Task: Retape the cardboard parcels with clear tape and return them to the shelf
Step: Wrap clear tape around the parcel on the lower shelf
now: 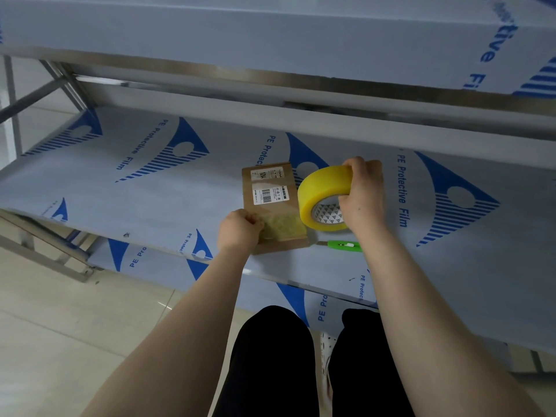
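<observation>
A flat brown cardboard parcel with white barcode labels lies on the film-covered shelf. My right hand grips a yellowish roll of clear tape held just right of the parcel. A strip of tape runs from the roll across the parcel's near end. My left hand pinches the free end of that strip at the parcel's near left corner.
A green utility knife lies on the shelf just in front of the roll. An upper shelf overhangs the work area. The shelf's front edge runs below the parcel, with my dark-trousered legs and a tiled floor beneath.
</observation>
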